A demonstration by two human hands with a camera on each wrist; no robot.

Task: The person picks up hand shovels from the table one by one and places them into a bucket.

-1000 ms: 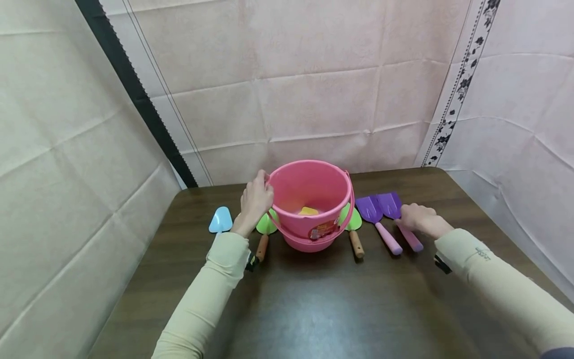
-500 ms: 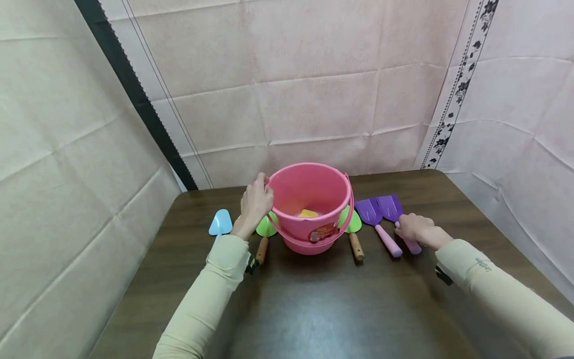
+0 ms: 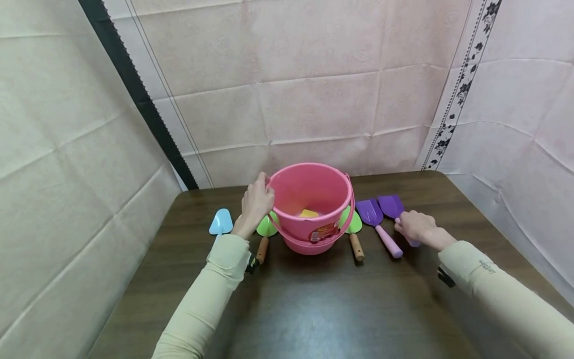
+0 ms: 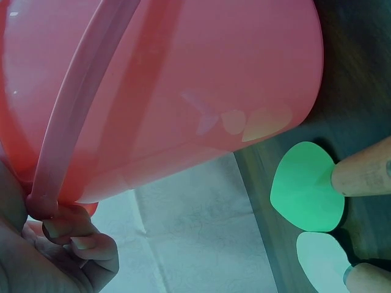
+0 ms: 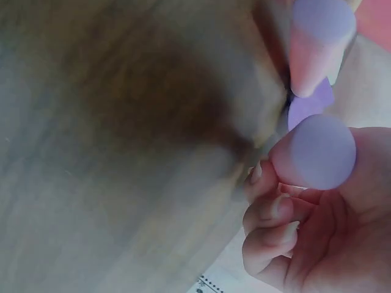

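My left hand (image 3: 257,204) pinches the left rim of a pink bucket (image 3: 309,184), which stands at the back middle of the table. In the left wrist view its fingers curl at the rim beside the end of the bail handle (image 4: 76,116). Inside the bucket lies a small yellow piece (image 3: 308,213). On the right, my right hand (image 3: 419,228) grips the pink handle of a purple toy shovel (image 3: 391,205); the butt of that handle (image 5: 322,152) shows between thumb and fingers in the right wrist view. Just left of it lies a second purple shovel (image 3: 369,212).
Green trowels with wooden handles lie on either side of the bucket, one on the left (image 3: 266,227) and one on the right (image 3: 354,224). Farther left is a light blue trowel (image 3: 221,223), partly behind the left arm. Cloth walls (image 3: 314,99) enclose the brown table (image 3: 314,304).
My right hand has closed around the shovel's handle and covers more of it. That shovel's blade has shifted slightly right, away from the other one. The left hand and bucket stay put.
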